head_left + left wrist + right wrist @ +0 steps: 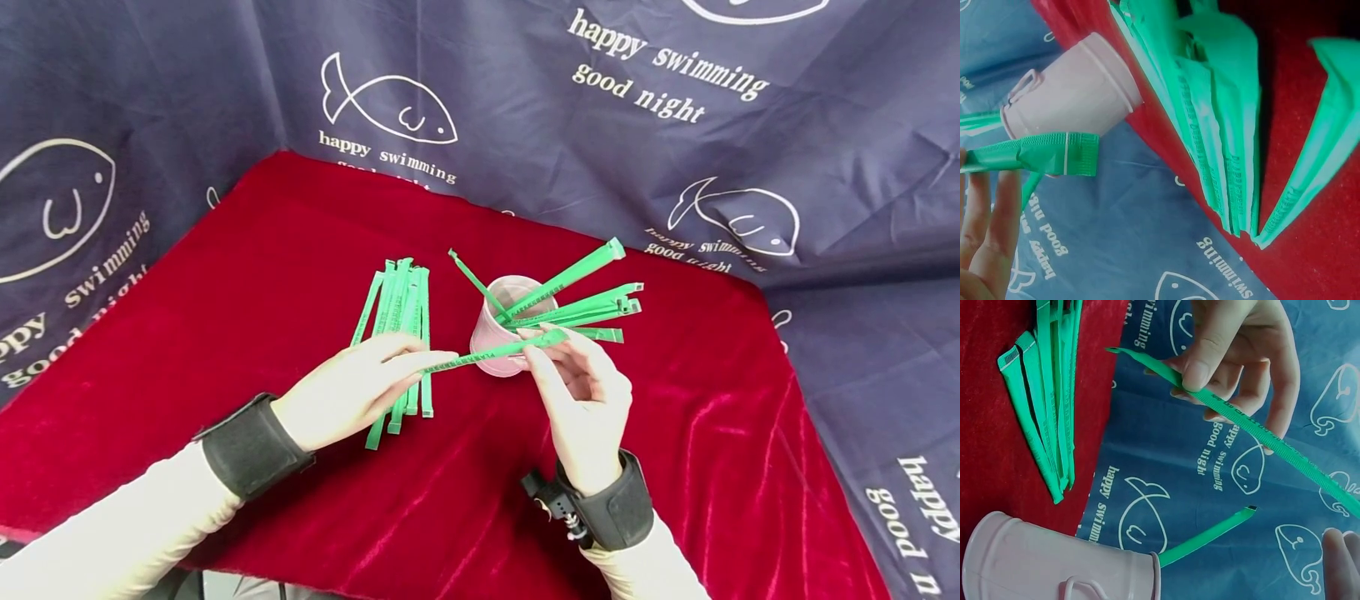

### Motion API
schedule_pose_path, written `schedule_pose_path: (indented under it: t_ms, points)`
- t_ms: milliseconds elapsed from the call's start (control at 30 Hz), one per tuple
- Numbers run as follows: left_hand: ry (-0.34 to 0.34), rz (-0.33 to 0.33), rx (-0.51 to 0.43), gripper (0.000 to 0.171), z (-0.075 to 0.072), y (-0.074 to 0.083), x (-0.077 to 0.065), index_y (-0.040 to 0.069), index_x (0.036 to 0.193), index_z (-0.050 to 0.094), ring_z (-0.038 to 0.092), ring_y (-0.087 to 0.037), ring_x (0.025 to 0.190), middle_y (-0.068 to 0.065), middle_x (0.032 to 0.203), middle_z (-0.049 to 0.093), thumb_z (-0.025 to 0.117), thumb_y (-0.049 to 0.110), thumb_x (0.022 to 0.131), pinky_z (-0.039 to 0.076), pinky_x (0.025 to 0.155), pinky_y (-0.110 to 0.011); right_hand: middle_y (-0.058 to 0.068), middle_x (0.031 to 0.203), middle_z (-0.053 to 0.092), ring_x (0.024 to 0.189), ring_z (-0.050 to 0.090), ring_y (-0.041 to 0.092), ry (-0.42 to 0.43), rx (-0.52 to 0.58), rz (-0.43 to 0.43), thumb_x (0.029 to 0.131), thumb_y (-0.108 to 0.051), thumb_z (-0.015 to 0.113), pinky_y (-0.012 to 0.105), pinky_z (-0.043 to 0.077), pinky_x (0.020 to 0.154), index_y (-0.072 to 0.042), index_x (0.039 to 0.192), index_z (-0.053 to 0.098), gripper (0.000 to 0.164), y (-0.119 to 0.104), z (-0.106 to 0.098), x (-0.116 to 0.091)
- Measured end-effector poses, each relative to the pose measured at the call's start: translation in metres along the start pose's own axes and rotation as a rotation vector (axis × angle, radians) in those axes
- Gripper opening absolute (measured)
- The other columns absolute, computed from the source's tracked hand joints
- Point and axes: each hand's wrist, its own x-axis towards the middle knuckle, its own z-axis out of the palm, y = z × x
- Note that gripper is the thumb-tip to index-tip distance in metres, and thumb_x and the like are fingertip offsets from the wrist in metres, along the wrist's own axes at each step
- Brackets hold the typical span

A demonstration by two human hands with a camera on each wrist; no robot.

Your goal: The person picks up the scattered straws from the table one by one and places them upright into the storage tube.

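Note:
A slim straw in a green printed wrapper (487, 354) spans the space between the two hands, in front of the cup. The left hand (371, 379) pinches it near one end, thumb on top, over the green pile; in the right wrist view that end sticks out past the thumb (1197, 375). Toward its other end, the right hand (588, 383) holds the straw between thumb and curled fingers. Behind it stands a pale pink cup (498, 358) with several green wrapped straws (570, 275) leaning in it. Left of the cup lies a pile of similar wrapped straws (405, 300), partly hidden by the left hand.
Red velvety cloth (247, 317) covers the table. A dark blue curtain (510, 92) with white fish drawings and lettering rises behind and at both sides. The cup has a small handle (1025, 86). Black bands (255, 446) wrap both wrists.

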Motion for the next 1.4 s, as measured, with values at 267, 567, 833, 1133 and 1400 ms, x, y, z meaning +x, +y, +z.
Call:
schedule_pose_path:
  t_ms: [267,567,833,1133,1400]
  points:
    - [-0.014,0.012,-0.014,0.037,0.002,0.003,-0.001,0.011,0.135,0.058,0.057,-0.014,0.091,-0.005,0.106,0.06,0.041,0.026,0.105,0.052,0.078,-0.024,-0.01,0.085,0.074,0.073,0.072,0.007,0.062,-0.051,0.031,0.083,0.005,0.073,0.023,0.059,0.073,-0.021,0.098,0.073,0.03,-0.003,0.002,-0.002]
    - [-0.06,-0.16,0.019,0.054,0.0,-0.005,0.001,0.006,0.131,0.058,0.061,-0.02,0.099,-0.008,0.114,0.065,0.075,-0.001,0.08,0.054,0.087,-0.036,0.005,0.083,0.075,0.068,0.074,0.017,0.128,0.04,-0.096,0.082,0.015,0.067,0.03,0.061,0.07,0.012,0.093,0.068,0.011,-0.011,0.0,0.004]
    - [-0.212,-0.428,0.205,0.04,-0.001,-0.024,-0.019,-0.004,0.117,0.065,0.066,-0.037,0.092,-0.023,0.105,0.066,0.076,0.0,0.078,0.056,0.085,-0.047,0.019,0.082,0.073,0.063,0.073,0.027,0.33,0.131,-0.221,0.081,0.019,0.062,0.038,0.062,0.068,0.02,0.094,0.059,0.013,-0.019,-0.011,0.016]
    - [-0.318,-0.507,0.287,0.033,-0.001,-0.039,-0.034,-0.007,0.104,0.067,0.065,-0.035,0.077,-0.022,0.089,0.066,0.076,-0.005,0.073,0.058,0.072,-0.044,0.025,0.077,0.069,0.065,0.071,0.035,0.514,0.214,-0.348,0.079,0.019,0.06,0.041,0.061,0.064,0.019,0.09,0.056,0.012,-0.022,-0.028,0.029]
    - [-0.361,-0.634,0.183,0.036,-0.003,-0.04,-0.032,-0.011,0.108,0.062,0.065,-0.039,0.085,-0.026,0.094,0.066,0.065,-0.007,0.073,0.057,0.075,-0.048,0.021,0.078,0.071,0.062,0.072,0.028,0.488,0.101,-0.291,0.079,0.018,0.062,0.036,0.061,0.066,0.019,0.09,0.056,0.013,-0.016,-0.032,0.022]
